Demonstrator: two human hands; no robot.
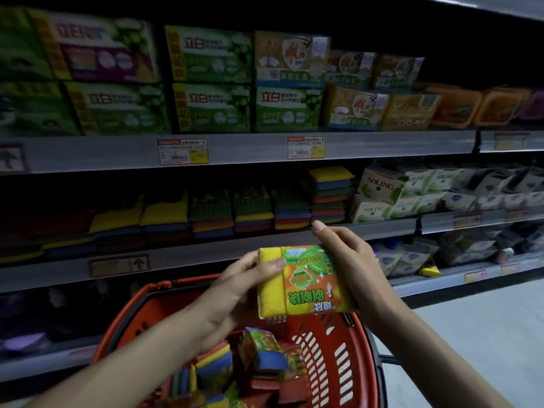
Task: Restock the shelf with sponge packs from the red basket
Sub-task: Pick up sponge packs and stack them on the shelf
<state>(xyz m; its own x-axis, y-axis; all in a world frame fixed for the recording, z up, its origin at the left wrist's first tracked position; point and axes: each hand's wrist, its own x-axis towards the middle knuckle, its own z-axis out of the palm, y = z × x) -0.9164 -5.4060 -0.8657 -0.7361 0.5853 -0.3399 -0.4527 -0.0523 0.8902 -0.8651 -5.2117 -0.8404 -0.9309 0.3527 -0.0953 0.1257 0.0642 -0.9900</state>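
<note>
Both of my hands hold one sponge pack (303, 282), yellow with a green and orange label that reads upside down. My left hand (235, 293) grips its left edge with the thumb on top. My right hand (350, 260) clasps its right side from behind. The pack hovers above the red basket (332, 357), which holds several more multicoloured sponge packs (259, 357). Ahead, the middle shelf (206, 251) carries rows of stacked sponge packs (253, 207) in yellow, blue, green and orange.
The top shelf holds green and orange boxed goods (212, 81). White Soling packs (382, 195) sit right of the sponges. Price tags (182, 151) hang on the shelf rails. A lower shelf has pouches (406, 257). Pale floor (485, 334) lies to the right.
</note>
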